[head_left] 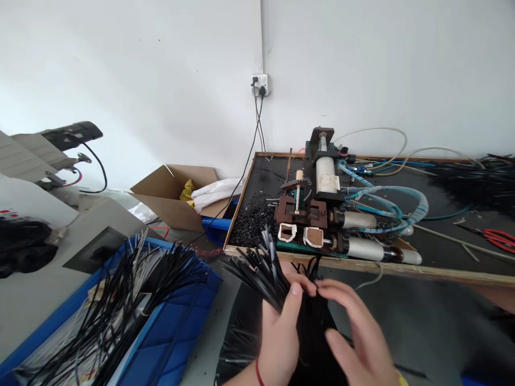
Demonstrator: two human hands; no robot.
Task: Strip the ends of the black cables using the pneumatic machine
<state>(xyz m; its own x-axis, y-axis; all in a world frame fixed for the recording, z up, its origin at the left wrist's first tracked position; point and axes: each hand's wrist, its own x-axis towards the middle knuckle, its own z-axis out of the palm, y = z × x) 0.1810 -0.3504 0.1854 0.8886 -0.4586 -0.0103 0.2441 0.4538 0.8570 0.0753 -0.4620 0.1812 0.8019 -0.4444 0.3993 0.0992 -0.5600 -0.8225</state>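
Observation:
A bundle of black cables [257, 276] lies across my left hand [279, 332], which is closed round it with the thumb on top. Its cut ends point up and to the left. My right hand [358, 327] is just to the right, thumb and fingers apart, its fingertips close to my left fingers and to a few thin black cable ends [308, 268]. Whether those fingertips touch a cable is too small to tell. Below the hands is something black, its shape unclear. Just beyond the hands stands a pneumatic machine [301, 209] with metal cylinders.
The machine sits on a wood-edged bench [406, 271] with small black scraps [255, 222] and blue hoses [418, 201]. Red-handled pliers [501, 238] lie at right by a dark cable pile [475, 182]. At left are a blue crate [177, 327] of cables and a cardboard box [169, 198].

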